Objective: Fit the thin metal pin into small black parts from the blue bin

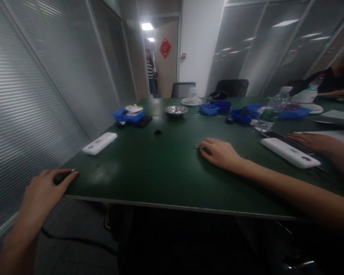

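Note:
My left hand (43,193) is at the near left corner of the dark green table (166,172). Its fingers curl round a small dark object (60,178) with a pale tip, too dim to name. My right hand (219,152) rests palm down near the table's middle, fingers bent and close together. A tiny metallic piece (198,147) shows at its fingertips; what lies under the fingers is hidden. A small black part (157,132) lies on the table beyond, between my hands.
White flat devices lie at left (99,143) and right (290,152); another person's hand (315,142) rests flat by the right one. Farther back are blue bins (128,115), a steel bowl (176,110), a water bottle (271,110), a small fan (192,97) and chairs. A seated person is at far right, another stands in the corridor.

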Motion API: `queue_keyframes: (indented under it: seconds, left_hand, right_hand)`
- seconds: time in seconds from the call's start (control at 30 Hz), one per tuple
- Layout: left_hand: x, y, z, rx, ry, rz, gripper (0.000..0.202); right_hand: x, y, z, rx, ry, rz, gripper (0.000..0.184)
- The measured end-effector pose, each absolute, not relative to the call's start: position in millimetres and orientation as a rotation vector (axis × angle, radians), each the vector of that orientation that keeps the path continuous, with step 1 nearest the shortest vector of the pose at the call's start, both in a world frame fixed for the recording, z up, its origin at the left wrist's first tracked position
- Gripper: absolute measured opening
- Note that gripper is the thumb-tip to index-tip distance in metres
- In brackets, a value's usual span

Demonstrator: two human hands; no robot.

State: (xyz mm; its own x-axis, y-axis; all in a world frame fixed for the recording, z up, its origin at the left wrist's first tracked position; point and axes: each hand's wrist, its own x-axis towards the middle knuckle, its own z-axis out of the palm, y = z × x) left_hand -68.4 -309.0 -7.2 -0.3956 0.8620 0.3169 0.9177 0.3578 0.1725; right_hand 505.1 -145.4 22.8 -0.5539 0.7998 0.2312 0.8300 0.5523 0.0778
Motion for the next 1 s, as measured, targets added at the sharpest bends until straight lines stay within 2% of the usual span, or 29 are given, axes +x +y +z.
queue_keyframes:
  seconds: [0.13, 0.37, 0.57, 0.73, 1.0]
  left_hand:
    - [-59.4, -296.4, 8.3, -1.595, -2.57, -0.453, 0.05]
    - [-64.4, -256.9, 28.3, -1.679, -2.61, -0.528, 0.055]
    - [-63.8, -252.3, 27.0, -1.851, -2.536, -0.511, 0.044]
    - [-56.8, -253.8, 23.7, -1.829, -2.494, -0.67, 0.046]
    - [-44.1, -255.6, 29.4, -1.8, -2.418, -0.594, 0.047]
  right_hand:
    - [508.8, -147.0, 18.0, -1.359, -2.596, -0.222, 0.035]
    - [508.2, -146.5, 17.4, -1.354, -2.564, -0.187, 0.034]
    - [506.4, -148.3, 18.3, -1.381, -2.555, -0.185, 0.033]
    - [506.9, -148.5, 18.6, -1.373, -2.555, -0.19, 0.034]
    - [506.9, -147.2, 16.3, -1.38, -2.551, -0.186, 0.034]
